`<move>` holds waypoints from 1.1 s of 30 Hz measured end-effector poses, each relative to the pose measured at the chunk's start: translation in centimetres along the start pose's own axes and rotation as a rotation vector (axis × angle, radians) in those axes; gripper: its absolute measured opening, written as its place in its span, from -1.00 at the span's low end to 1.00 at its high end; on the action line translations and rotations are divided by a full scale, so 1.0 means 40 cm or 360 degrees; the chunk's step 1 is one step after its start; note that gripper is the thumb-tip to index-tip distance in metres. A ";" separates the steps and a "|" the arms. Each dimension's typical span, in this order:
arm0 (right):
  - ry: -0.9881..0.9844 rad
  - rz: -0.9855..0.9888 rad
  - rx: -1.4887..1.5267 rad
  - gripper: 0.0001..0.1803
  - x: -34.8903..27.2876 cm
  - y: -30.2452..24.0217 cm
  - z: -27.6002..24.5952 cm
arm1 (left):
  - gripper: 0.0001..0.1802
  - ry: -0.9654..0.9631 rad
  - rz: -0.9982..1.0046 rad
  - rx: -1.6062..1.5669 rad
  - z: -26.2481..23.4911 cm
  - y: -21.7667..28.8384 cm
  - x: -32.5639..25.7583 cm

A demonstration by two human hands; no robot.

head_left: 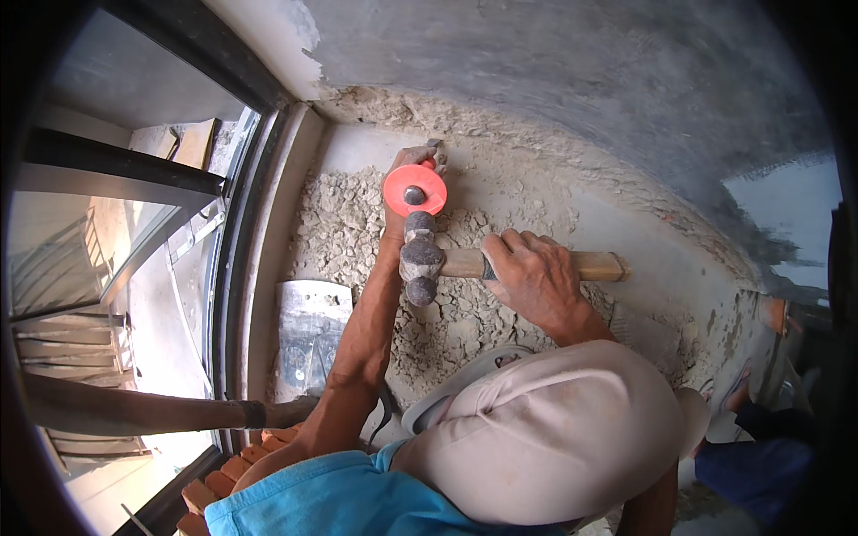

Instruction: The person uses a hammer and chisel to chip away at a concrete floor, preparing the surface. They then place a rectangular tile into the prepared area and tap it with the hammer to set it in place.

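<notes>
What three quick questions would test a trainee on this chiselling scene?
1. True or false: the right hand grips the hammer by its wooden handle.
2. The left hand holds a chisel. Its round guard is: A blue, B orange, C green.
3. Fill the gap: in the picture, the flat metal blade lies on the ___ side of the rubble, toward the window frame.

Key: 1 true; 2 B; 3 left.
</notes>
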State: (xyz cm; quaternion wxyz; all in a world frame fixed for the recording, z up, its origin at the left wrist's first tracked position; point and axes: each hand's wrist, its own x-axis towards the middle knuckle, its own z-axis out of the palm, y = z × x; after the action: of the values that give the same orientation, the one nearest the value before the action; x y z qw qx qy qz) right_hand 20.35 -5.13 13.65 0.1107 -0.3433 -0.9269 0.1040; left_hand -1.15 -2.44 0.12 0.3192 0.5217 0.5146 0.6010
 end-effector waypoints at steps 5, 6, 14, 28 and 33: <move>0.0121 -0.0204 0.0052 -0.71 0.027 -0.029 -0.016 | -0.59 0.0003 -0.0017 0.0011 -0.023 0.013 -0.015; 0.0140 -0.0239 0.0022 -0.73 0.031 -0.030 -0.014 | -0.59 0.0005 -0.0023 0.0011 -0.025 0.010 -0.019; 0.0102 -0.0121 -0.0133 -0.80 0.070 0.007 0.024 | -0.59 -0.0007 -0.0016 -0.0010 -0.020 0.000 -0.034; -0.0005 -0.0043 -0.0297 -0.80 0.088 0.027 0.045 | -0.59 -0.0004 0.0007 -0.0006 -0.027 -0.007 -0.019; 0.0162 -0.0209 -0.0171 -0.89 0.054 -0.014 0.022 | -0.59 -0.0011 -0.0010 -0.0009 -0.020 0.000 -0.039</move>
State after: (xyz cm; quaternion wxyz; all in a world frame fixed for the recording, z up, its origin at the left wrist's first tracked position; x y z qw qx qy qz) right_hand 18.18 -4.22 13.24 0.1456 -0.2920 -0.9448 0.0291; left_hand -1.54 -4.12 -0.28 0.3244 0.5212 0.5135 0.5995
